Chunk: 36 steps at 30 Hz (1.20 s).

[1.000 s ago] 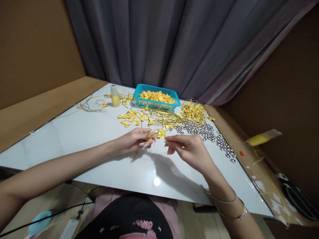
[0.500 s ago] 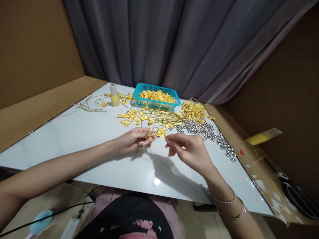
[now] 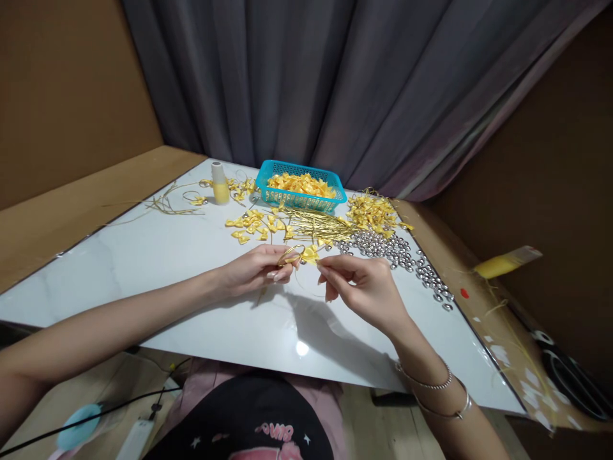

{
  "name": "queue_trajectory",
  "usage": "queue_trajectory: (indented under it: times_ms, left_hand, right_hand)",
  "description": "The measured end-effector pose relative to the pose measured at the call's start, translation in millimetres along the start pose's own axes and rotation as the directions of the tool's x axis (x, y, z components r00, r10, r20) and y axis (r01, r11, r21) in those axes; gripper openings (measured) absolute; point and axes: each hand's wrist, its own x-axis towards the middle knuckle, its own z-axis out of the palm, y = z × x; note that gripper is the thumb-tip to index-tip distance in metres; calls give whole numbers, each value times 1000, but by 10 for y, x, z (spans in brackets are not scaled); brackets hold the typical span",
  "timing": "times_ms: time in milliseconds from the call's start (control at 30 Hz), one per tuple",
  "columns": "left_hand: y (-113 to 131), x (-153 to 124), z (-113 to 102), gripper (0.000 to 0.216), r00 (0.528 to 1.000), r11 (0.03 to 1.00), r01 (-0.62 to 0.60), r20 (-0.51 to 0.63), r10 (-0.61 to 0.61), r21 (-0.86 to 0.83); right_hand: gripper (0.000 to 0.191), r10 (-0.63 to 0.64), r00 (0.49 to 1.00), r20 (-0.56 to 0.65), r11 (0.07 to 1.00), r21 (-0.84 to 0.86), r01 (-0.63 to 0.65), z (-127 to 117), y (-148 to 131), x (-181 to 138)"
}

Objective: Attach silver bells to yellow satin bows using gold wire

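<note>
My left hand (image 3: 256,269) is closed, pinching a small yellow ribbon bow (image 3: 310,255) with a loop of gold cord (image 3: 290,253) just above the white tabletop (image 3: 158,268). My right hand (image 3: 363,285) is closed in a pinch on the thin gold cord right beside the bow. The two hands are almost touching at the middle of the table. Two bracelets sit on my right wrist.
A turquoise basket (image 3: 301,185) of yellow bows stands at the back. Loose yellow bows (image 3: 253,225), a bundle of gold cords (image 3: 318,225), another bow pile (image 3: 373,212) and several silver beads (image 3: 402,254) lie behind my hands. A yellow thread spool (image 3: 219,184) stands at back left.
My right hand has shifted slightly left and up toward the bow. The left hand keeps its hold in the same place.
</note>
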Motion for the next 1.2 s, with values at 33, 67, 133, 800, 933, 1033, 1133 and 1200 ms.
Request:
queue_trajectory:
  times_ms: [33,67,133,800,933,1033,1133,1200]
  left_hand:
    - [1,-1,0,17,1000,1000,0,1,0,3]
    - [1,-1,-1,18,1000,1000,2,-1,-2,9]
    - [-3,0,-5,19,1000,1000,8,-7,-7,26]
    - [-1,-15,-8,21,999,1000,-2,32,1,18]
    - [22,-16,14,20,999,992,16,37,-12,-122]
    - [17,-19,11,16,999,975,34,24,-30,-220]
    - [1,-27,10,17,999,955,37,24,-32,-295]
    - [-6,-35,17,18,999,944,38,42,-26,-328]
  right_hand:
    - [18,3,1000,3,1000,-1,-3,3,3,2]
    - [18,5,1000,8,1000,-5,-5,5,6,3]
    - [18,5,1000,17,1000,-17,-4,6,7,5]
    - [18,20,1000,22,991,129,-22,31,14,13]
    - [16,79,997,6,963,260,-78,89,32,17]
    - [15,92,995,-30,946,316,-78,136,41,12]
    - [13,79,994,-71,938,344,-50,176,45,10]
    - [12,69,993,-92,932,361,-32,204,46,11]
